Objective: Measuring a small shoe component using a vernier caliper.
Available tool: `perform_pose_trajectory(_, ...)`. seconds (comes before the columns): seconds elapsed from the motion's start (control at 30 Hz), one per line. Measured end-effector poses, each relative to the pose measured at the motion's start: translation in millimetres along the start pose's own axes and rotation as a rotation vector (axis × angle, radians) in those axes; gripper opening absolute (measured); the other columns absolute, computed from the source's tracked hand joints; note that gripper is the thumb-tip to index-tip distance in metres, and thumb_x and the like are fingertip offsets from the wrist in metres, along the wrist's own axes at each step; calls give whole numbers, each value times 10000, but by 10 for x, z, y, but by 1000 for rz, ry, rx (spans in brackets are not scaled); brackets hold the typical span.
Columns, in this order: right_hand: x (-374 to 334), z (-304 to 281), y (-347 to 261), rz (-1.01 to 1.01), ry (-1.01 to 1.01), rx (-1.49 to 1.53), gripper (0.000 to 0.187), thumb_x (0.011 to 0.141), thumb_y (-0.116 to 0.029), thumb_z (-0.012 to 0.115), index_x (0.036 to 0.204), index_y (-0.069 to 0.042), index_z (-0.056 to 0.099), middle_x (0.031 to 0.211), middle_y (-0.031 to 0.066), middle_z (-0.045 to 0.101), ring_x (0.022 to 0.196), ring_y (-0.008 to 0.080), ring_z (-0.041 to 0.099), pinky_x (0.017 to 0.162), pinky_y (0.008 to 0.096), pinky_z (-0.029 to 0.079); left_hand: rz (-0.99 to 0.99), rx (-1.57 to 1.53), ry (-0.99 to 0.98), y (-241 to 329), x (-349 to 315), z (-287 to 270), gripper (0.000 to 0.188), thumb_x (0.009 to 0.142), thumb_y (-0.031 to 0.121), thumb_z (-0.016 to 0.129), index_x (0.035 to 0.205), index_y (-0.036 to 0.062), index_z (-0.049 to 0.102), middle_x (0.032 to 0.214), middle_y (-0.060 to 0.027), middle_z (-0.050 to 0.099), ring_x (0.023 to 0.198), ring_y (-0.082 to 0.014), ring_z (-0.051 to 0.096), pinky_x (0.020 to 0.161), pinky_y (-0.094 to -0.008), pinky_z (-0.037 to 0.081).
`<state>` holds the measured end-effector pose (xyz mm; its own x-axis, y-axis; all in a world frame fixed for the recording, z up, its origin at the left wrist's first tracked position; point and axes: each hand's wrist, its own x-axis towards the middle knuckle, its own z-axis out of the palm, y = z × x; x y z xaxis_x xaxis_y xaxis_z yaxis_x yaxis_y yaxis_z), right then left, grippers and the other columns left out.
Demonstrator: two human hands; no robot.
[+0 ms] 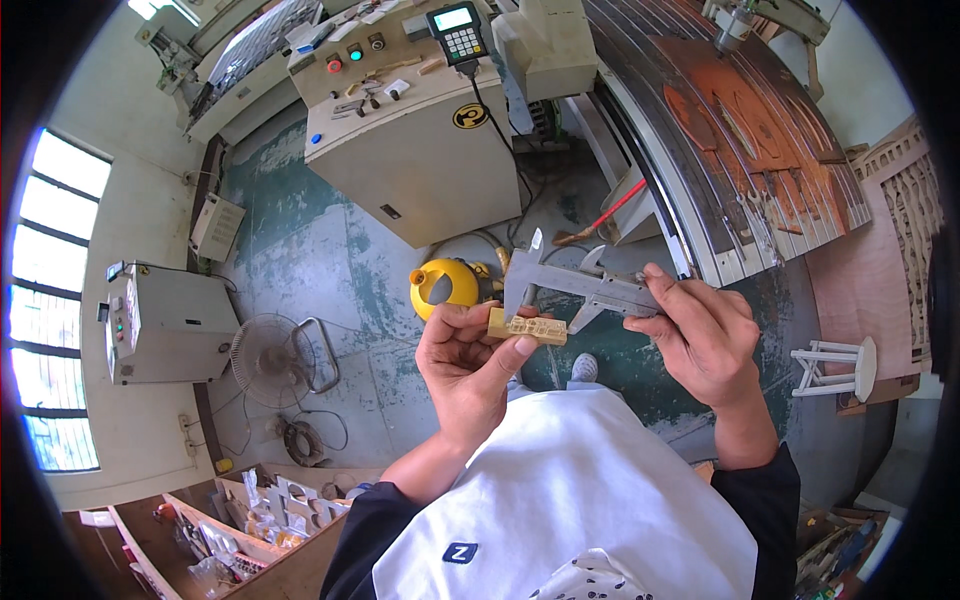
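My left hand (468, 362) is closed on a small brass-coloured block (530, 327) with an engraved or cut pattern on its face. A metal caliper (580, 284) is gripped in my right hand (700, 330), its jaws pointing left toward the block. The jaws stand apart, and the block's upper edge lies close to them. Whether the jaws touch the block I cannot tell. Both hands are held in front of my white apron.
Ahead stands a cream control cabinet (420, 180) with a handheld keypad (458, 32). At right is a slotted machine bed (740, 262) bearing reddish-brown sheets. A yellow container (455, 280), a floor fan (265, 358), a white stool (840, 370) and a red-handled brush (610, 207) are around me.
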<state>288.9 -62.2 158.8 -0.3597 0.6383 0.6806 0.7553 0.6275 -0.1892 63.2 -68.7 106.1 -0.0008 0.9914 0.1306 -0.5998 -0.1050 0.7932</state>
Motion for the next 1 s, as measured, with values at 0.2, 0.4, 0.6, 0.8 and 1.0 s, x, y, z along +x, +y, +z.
perform_pose_trajectory(0.2, 4, 14, 3, 8, 10, 25, 459, 661, -118, 839, 1046, 52, 654, 925, 141, 724, 582, 173, 624, 504, 263, 469, 4, -18, 5, -2, -2, 5, 329, 793, -145, 677, 1015, -2, 480, 1058, -234, 662, 1032, -283, 666, 899, -365, 561)
perform_pose_trajectory(0.4, 17, -22, 5, 2, -55, 11, 483, 708, -77, 799, 1148, 30, 631, 753, 46, 626, 587, 159, 587, 494, 296, 443, -6, 4, 22, -7, 5, 7, 323, 795, -143, 679, 1003, 0, 478, 1057, -237, 662, 1023, -276, 669, 900, -367, 560)
perform_pose_trajectory(0.6, 34, -22, 39, 13, -58, 41, 470, 732, -120, 790, 1150, 13, 623, 759, 43, 616, 578, 171, 574, 494, 306, 424, 3, 5, 3, -14, 11, 7, 326, 794, -142, 683, 1001, 1, 475, 1052, -239, 664, 1018, -274, 670, 895, -361, 562)
perform_pose_trajectory(0.8, 19, -8, 40, 19, -62, 48, 471, 736, -126, 787, 1155, 7, 618, 761, 48, 615, 579, 179, 578, 503, 310, 429, -9, -5, 21, 4, 4, 25, 321, 794, -141, 683, 990, 2, 474, 1043, -235, 667, 1020, -276, 671, 894, -359, 562)
perform_pose_trajectory(1.0, 39, 18, 100, 95, -132, 176, 461, 747, -126, 777, 1158, -5, 607, 870, 79, 665, 638, 226, 628, 549, 330, 468, -9, 28, 49, -13, -7, 14, 316, 792, -138, 688, 985, 6, 483, 1012, -206, 672, 1028, -282, 669, 891, -357, 563)
